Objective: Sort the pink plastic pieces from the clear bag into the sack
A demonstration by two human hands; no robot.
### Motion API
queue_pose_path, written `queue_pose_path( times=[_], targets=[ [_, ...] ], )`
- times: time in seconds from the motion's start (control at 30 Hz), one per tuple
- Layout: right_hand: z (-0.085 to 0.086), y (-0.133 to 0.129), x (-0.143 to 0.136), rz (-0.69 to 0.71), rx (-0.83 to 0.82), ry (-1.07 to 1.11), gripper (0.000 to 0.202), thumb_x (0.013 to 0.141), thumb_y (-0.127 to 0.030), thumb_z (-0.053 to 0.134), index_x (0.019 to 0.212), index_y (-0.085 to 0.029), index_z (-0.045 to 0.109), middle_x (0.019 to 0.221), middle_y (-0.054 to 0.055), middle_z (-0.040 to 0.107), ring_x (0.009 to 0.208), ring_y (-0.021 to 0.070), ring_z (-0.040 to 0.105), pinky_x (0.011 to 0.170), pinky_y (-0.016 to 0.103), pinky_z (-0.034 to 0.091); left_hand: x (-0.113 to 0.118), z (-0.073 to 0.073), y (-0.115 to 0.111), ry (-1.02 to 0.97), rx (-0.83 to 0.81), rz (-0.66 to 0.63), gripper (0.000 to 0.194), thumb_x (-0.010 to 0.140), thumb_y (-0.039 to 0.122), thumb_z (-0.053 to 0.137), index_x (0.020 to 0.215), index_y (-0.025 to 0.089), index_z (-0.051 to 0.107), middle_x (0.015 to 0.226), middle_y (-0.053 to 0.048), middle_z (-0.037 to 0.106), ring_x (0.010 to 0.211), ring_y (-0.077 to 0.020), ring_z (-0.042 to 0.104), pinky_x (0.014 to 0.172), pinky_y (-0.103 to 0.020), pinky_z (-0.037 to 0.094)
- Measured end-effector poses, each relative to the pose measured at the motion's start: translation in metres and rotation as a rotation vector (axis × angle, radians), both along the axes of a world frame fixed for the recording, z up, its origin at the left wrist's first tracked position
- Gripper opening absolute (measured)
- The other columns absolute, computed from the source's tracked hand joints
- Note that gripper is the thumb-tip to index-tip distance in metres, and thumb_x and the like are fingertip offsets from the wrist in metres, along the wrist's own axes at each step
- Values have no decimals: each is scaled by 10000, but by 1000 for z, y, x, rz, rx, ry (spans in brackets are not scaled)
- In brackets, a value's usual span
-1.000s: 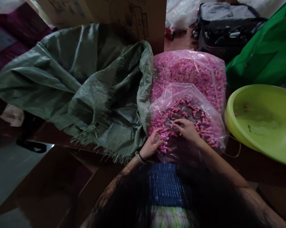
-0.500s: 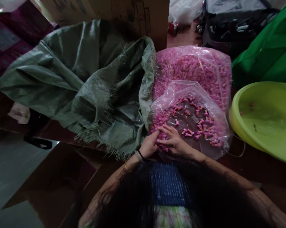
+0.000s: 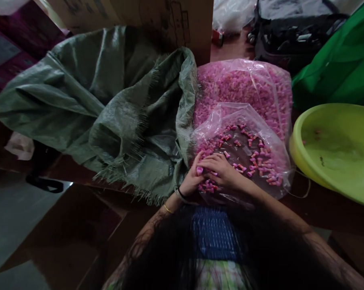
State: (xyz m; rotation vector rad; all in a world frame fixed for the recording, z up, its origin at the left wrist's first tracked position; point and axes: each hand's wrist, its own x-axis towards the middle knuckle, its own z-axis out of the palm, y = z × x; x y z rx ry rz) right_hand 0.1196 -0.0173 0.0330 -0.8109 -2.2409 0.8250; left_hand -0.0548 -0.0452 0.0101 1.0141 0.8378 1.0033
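My left hand [image 3: 191, 181], with a bracelet and dark bands at the wrist, is closed around a small pink piece [image 3: 199, 170] whose round end sticks out by the thumb. Against its fingers lies my right hand [image 3: 222, 171], its fingers bent and pressed together; what they hold, if anything, is hidden. Both hands are over the open mouth of a clear plastic bag [image 3: 283, 193]. Loose pink bolt-shaped pieces [image 3: 262, 165] with orange-brown shanks are scattered inside it. Behind, the bag's full part bulges with a mass of such pink pieces [image 3: 242, 84].
A crumpled green woven sack [image 3: 76, 96] with frayed edges lies to the left. On the right stands a yellow-green basin [image 3: 336, 177], with a green bag [image 3: 336, 68] behind it. A cardboard box [image 3: 133, 16] and an open dark case [image 3: 290, 48] are at the back.
My right hand has moved slightly left over my left hand's fingers. The left hand has turned, and a pink piece now shows in its grip. The view has shifted slightly.
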Motion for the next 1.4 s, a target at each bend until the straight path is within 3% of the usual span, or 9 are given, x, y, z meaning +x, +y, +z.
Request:
queue_pose_path(
  times=[0.17,0.37,0.5,0.67,0.77,0.87,1.03,1.17,1.4],
  targets=[
    [0,-4,-4,-62,-50,86,103,871,-224,616,971,-226,637,1003,21,702,1036,190,594,1074,463,273,-4,6,-5,-219,-256,-180,930,711,172,720,1497,300,240,1484,-95,398,1232,-266,524,1003,-393,447],
    [-1,-12,-5,-115,-133,148,106,892,-276,586,931,-220,667,984,26,702,989,195,565,976,408,388,-6,0,-5,-239,-323,-223,583,715,186,748,1261,164,544,1091,-95,637,926,-200,636,811,-301,517],
    [-17,-13,38,-252,-110,48,246,944,-277,486,1138,-218,624,1212,71,628,1129,203,538,987,395,424,-8,-10,2,-169,-351,-249,424,799,221,692,1203,158,579,933,-64,635,744,-126,615,583,-188,477],
    [-52,-24,107,-603,-33,-402,200,911,-218,511,1037,-213,666,1088,105,662,1063,277,556,959,483,421,0,-11,5,-7,-245,-239,475,802,265,699,1244,168,555,944,-56,629,632,-78,560,528,-172,455],
    [-55,-28,117,-685,-59,-318,199,912,-237,519,1070,-198,633,1009,95,670,952,253,598,881,438,471,13,-11,5,45,-223,-274,431,801,322,694,1175,171,542,907,-42,639,543,-65,519,483,-181,428],
    [-37,-27,100,-612,-130,-72,187,911,-282,549,1069,-203,610,978,68,657,868,198,621,791,351,511,27,-10,6,119,-157,-259,333,797,367,687,1038,162,583,905,-43,642,579,-91,542,519,-210,447],
    [-15,-31,50,-190,-122,80,208,915,-296,560,1099,-218,619,1026,62,654,988,180,615,883,329,504,35,-8,4,226,10,-284,375,761,412,717,1003,130,665,906,-59,658,841,-187,597,785,-291,478],
    [-22,-38,37,-289,-141,148,375,840,-355,664,1172,-208,573,1201,114,593,968,193,629,837,340,535,26,-8,-1,192,-35,-327,377,791,439,682,995,122,660,841,-47,643,726,-149,566,694,-257,462],
    [-46,-58,40,-270,51,35,192,926,-278,523,1027,-240,681,1270,96,602,1153,207,567,953,397,468,15,-10,-7,253,32,-392,297,783,348,693,971,118,680,912,-73,663,820,-177,583,772,-274,454]
  ],
)
